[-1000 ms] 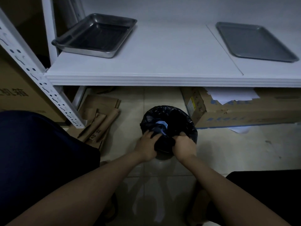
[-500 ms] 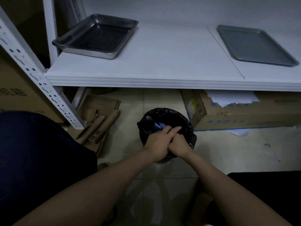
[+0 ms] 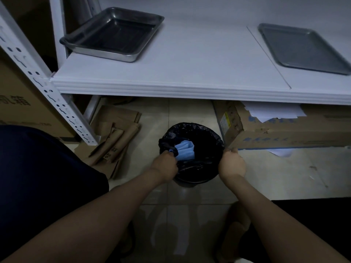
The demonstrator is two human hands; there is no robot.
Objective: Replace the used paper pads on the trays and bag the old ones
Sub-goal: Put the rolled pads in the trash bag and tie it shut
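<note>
The used pad (image 3: pixel 185 152), a crumpled blue sheet, lies inside the black bag (image 3: pixel 207 147) lining the bin on the floor, so the bagging looks mostly done. Both trays (image 3: pixel 114 33) on the shelf (image 3: pixel 190 59) sit bare, so fresh pads seem still to be laid. The left hand (image 3: pixel 165 168) and right hand (image 3: pixel 232 164) each clench the bag's rim at opposite sides.

A black bin bag (image 3: pixel 191 147) at frame centre holds a light blue pad (image 3: pixel 185 153). The shelf (image 3: pixel 190 69) above is white. Brown cardboard (image 3: pixel 114 137) lies at the left.
</note>
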